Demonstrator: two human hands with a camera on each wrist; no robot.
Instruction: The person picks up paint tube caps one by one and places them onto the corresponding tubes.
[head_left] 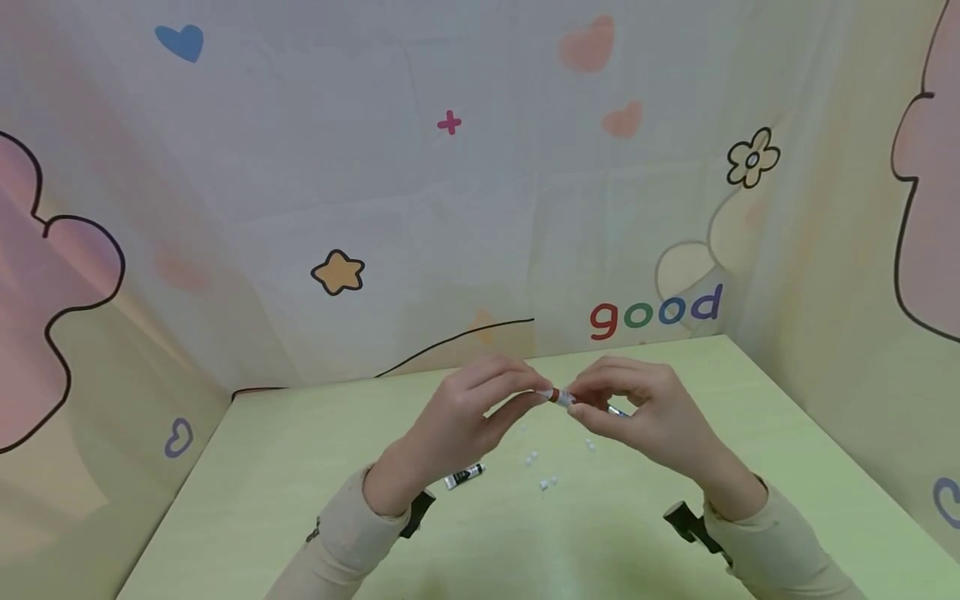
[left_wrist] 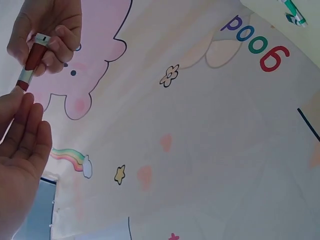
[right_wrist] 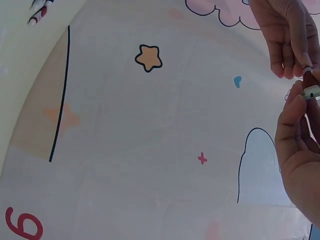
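Note:
Above the table, my two hands hold a small dark red and white paint tube between them. My left hand pinches one end between thumb and fingertips. At the other end my right hand grips the tube with thumb and bent fingers. In the left wrist view the left hand is below and the right hand above, its fingers curled round the white end. The right wrist view shows the right hand and left hand meeting at the tube, partly covered by fingers.
A black and white tube lies on the light green table below my left hand. Part of a bluish tube shows behind the right hand. Several small white pieces lie between. A printed cloth hangs behind the table.

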